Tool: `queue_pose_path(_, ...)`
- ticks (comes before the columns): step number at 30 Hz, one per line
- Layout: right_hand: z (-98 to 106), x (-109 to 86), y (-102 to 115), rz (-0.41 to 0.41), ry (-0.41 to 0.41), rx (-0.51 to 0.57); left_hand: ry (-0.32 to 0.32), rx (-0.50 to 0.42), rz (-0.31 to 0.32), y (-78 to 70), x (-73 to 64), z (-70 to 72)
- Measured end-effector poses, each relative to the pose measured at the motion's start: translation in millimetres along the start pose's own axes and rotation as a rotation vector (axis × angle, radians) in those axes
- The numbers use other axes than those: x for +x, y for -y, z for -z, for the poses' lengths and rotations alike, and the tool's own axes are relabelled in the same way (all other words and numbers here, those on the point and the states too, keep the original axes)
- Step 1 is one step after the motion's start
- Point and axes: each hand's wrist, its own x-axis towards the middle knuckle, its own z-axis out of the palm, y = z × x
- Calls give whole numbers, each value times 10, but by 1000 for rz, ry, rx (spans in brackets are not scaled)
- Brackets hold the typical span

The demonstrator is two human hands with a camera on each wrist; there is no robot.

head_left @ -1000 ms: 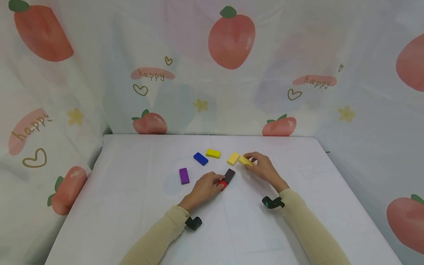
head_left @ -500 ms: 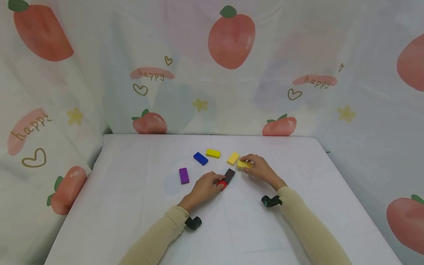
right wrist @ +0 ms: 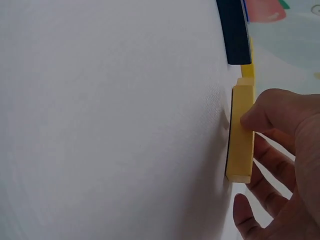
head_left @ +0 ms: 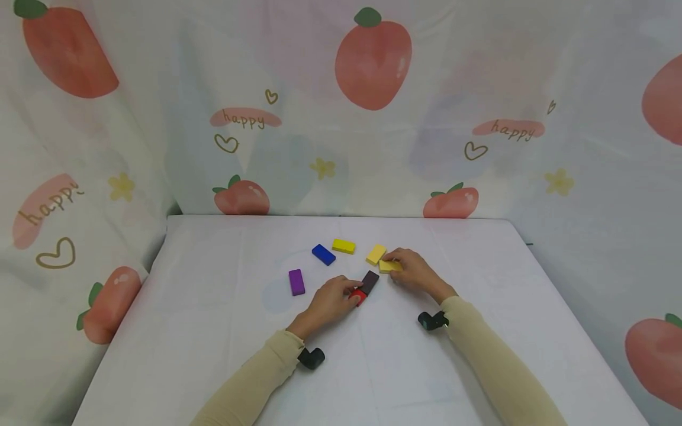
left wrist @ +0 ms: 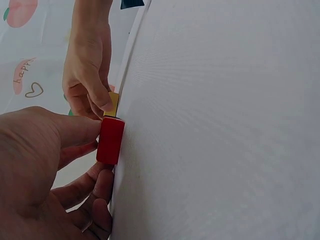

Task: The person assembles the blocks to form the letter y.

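Near the middle of the table, my left hand [head_left: 329, 302] pinches a red block [left wrist: 110, 141] between thumb and fingers. End to end with it lies a dark brown block [head_left: 370, 282], under or beside my left fingertips. My right hand [head_left: 418, 271] holds a pale yellow block [right wrist: 241, 132] by its long sides, thumb on the near face. This block's left end is close to the dark block and to a second pale yellow block [head_left: 376, 254]; whether they touch, I cannot tell.
Further left, a bright yellow block [head_left: 343, 246], a blue block [head_left: 323, 254] and a purple block [head_left: 296, 282] lie in a loose arc on the white table [head_left: 213, 355]. A patterned curtain [head_left: 298, 65] rises behind the table's back edge.
My right hand has brought its pale yellow block left and slightly nearer, turning it to lie more crosswise. My left hand and the other blocks have stayed put.
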Motion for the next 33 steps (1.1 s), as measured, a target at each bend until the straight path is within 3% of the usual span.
queue_pose_path(33,-13,167,139,40,55,19,2,4,7,-20,9,6)
